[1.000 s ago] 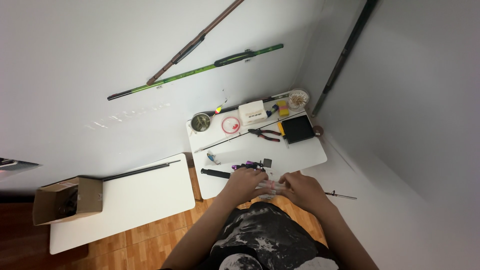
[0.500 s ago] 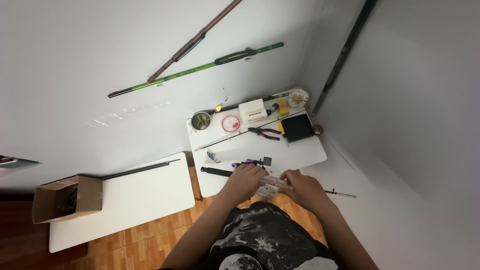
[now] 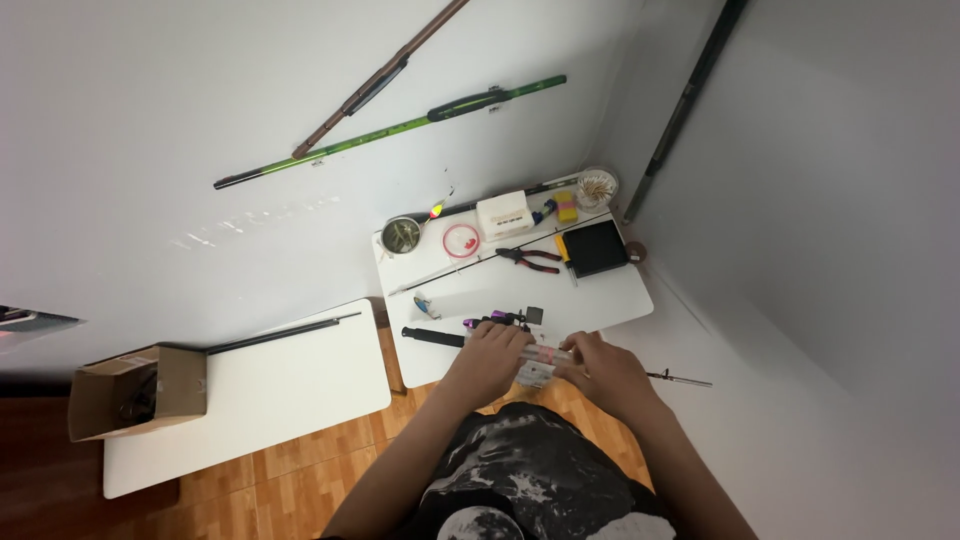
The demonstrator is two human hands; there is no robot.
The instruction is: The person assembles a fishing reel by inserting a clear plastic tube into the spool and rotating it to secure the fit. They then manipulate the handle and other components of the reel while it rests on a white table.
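Note:
Both my hands meet at the near edge of a small white table (image 3: 610,295). My left hand (image 3: 492,352) and my right hand (image 3: 598,368) together grip a thin rod with a pale, pink-marked section (image 3: 543,355) between them. The rod's thin dark tip (image 3: 685,380) sticks out to the right past my right hand. Just beyond my left hand lie a black handle (image 3: 432,337) and a purple reel part (image 3: 497,320) on the table.
On the small table are red-handled pliers (image 3: 531,259), a black box (image 3: 594,248), a white box (image 3: 502,212), a metal bowl (image 3: 400,235) and a pink ring (image 3: 461,240). A second white table (image 3: 260,385) at left holds a cardboard box (image 3: 135,390) and a dark rod (image 3: 280,333). Rods hang on the wall (image 3: 400,128).
My hands have barely shifted; they stay together on the rod at the table's near edge.

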